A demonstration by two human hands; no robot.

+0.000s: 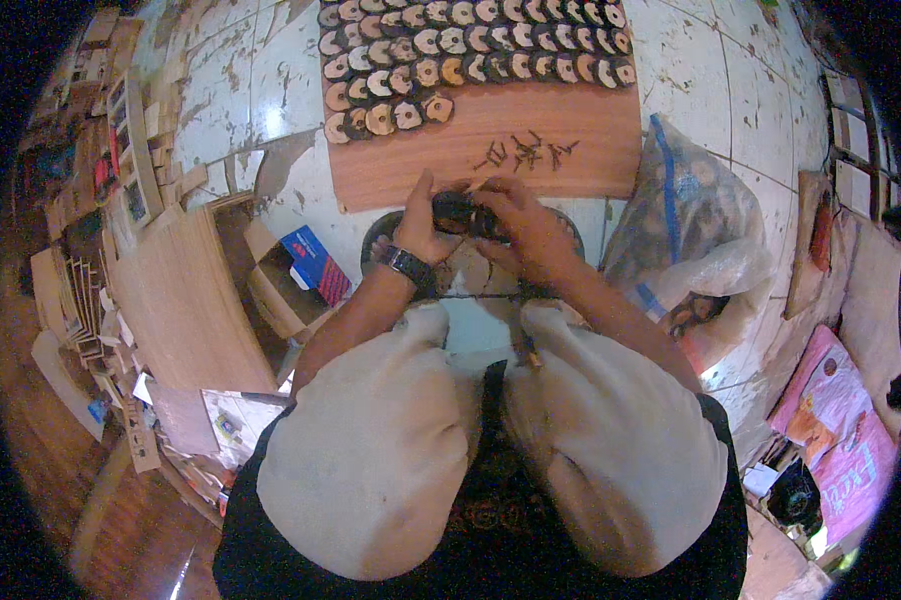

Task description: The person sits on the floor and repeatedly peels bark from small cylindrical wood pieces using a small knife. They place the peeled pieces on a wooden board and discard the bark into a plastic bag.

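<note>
while i sit with my knees apart, my left hand is curled round a black, rounded, hard-looking piece held just above the floor, and my right hand bends its fingers over the piece's other end; whether those fingertips pinch anything small, i cannot tell. i judge the step to be close handwork on this one piece, and the next move to call for a steady left hold and fine right fingertips. just beyond lies a flat, reddish-brown board with wood grain, smooth and straight-edged. on it, rows of roundish, dark-edged pieces with pale, rough-looking faces sit close together, and nearer me is a loose scatter of thin, dark, screw-like slivers. to my right slumps a crinkled, see-through plastic bag with a blue stripe; to my left, a brown, open cardboard box holds a glossy blue-and-red carton.
</note>
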